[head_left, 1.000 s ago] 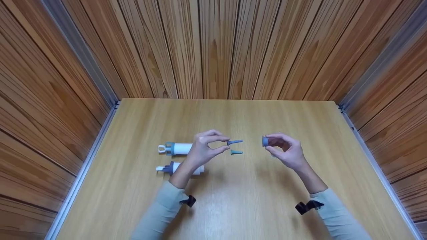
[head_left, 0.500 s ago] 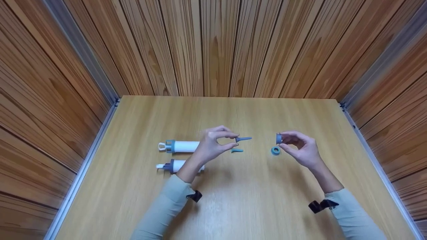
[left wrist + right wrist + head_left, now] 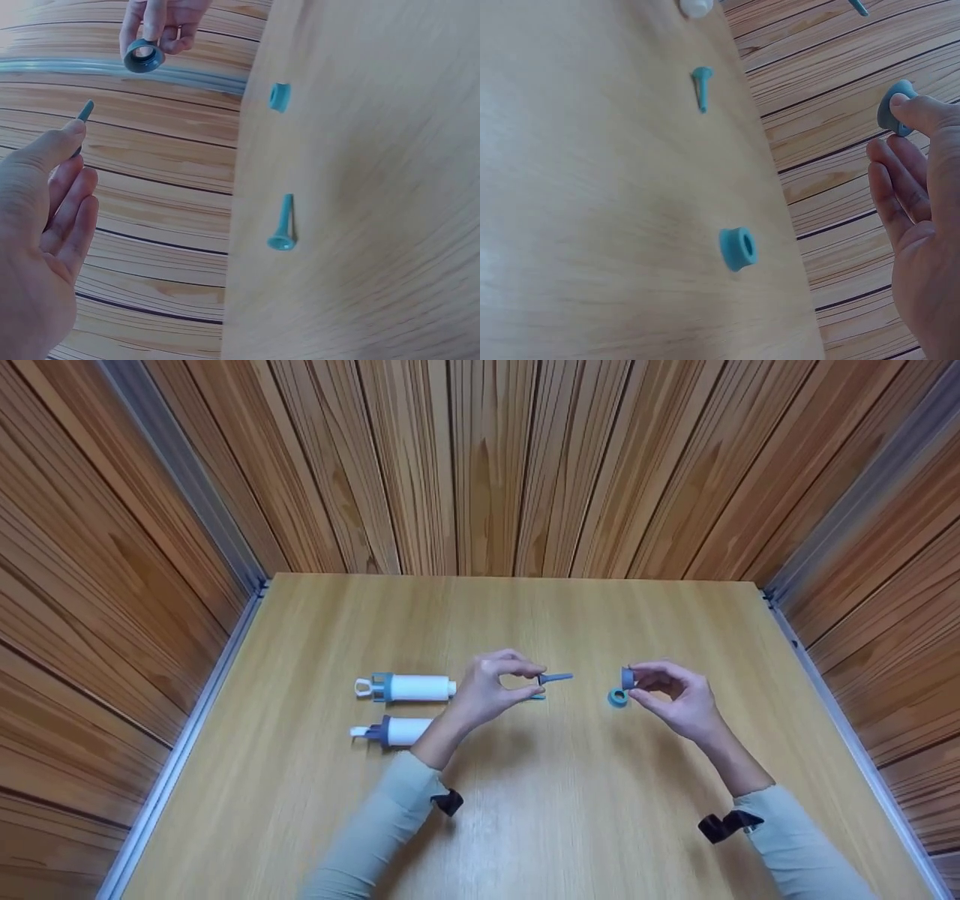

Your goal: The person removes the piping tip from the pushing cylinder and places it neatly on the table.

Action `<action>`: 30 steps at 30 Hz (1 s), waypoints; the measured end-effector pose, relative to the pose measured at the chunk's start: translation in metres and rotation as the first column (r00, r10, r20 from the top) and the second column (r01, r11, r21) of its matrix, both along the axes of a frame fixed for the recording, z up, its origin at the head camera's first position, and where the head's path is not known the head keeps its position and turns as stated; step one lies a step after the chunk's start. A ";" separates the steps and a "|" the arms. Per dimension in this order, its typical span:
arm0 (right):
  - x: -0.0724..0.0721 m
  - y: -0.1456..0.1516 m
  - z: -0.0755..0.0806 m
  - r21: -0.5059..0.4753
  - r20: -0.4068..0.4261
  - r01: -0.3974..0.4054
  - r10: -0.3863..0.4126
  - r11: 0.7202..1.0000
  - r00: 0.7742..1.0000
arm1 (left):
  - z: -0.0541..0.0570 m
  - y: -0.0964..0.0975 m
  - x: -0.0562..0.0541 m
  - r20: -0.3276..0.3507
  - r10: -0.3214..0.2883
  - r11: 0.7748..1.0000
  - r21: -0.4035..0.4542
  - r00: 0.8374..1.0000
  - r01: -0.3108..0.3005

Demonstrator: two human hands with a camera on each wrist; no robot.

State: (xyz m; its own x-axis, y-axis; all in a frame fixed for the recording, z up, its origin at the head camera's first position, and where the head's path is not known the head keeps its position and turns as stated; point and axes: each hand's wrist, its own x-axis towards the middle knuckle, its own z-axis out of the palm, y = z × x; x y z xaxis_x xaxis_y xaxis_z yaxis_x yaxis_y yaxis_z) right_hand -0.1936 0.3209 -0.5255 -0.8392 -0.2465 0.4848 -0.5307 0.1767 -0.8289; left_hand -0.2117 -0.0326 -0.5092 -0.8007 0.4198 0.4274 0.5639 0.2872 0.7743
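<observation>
Between thumb and fingertips, my left hand [image 3: 491, 690] pinches a slim blue-grey nozzle [image 3: 556, 678], its narrow end pointing right. Facing it across a gap, my right hand [image 3: 679, 701] holds a blue-grey ring-shaped collar [image 3: 628, 679] by its edge; the left wrist view shows its round opening. Both pieces are held above the table. Below them lie a teal collar [image 3: 730, 251], near the right hand, and a teal nozzle [image 3: 284, 221] with a flared base. In the head view the left hand hides most of the teal nozzle.
Two white cylinders lie at the left on the wooden table [image 3: 525, 825]: one with a teal end [image 3: 382, 688] and a white loop handle, the other with a dark blue end [image 3: 385, 731]. The left forearm crosses over the lower cylinder. Wood-panel walls [image 3: 484, 472] enclose the table.
Both hands have shifted right, still holding the nozzle and the collar. The teal collar has come out from behind the right hand, while the left hand now covers more of the teal nozzle.
</observation>
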 end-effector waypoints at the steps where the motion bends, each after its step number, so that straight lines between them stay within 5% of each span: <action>1: 0.000 0.000 -0.002 -0.001 0.007 0.002 -0.002 1.000 1.000 | -0.002 0.001 0.000 0.003 0.005 1.000 -0.008 1.000 -0.005; 16: 0.012 0.007 -0.030 0.126 0.129 0.063 -0.080 0.990 0.988 | -0.029 0.008 0.009 0.117 0.082 0.996 -0.051 0.990 -0.076; 30: 0.015 0.020 -0.045 0.238 0.206 0.045 -0.096 0.970 0.974 | -0.052 0.011 0.018 0.274 0.116 0.991 -0.097 0.955 -0.092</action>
State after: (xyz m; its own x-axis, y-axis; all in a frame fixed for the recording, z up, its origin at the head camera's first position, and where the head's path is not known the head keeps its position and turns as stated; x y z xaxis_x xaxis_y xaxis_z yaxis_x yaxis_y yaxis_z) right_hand -0.1782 0.3410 -0.5707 -0.9364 -0.2667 0.2281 -0.3239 0.4068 -0.8542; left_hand -0.1940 -0.0217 -0.5613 -0.9241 0.3520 0.1487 0.2926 0.4018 0.8677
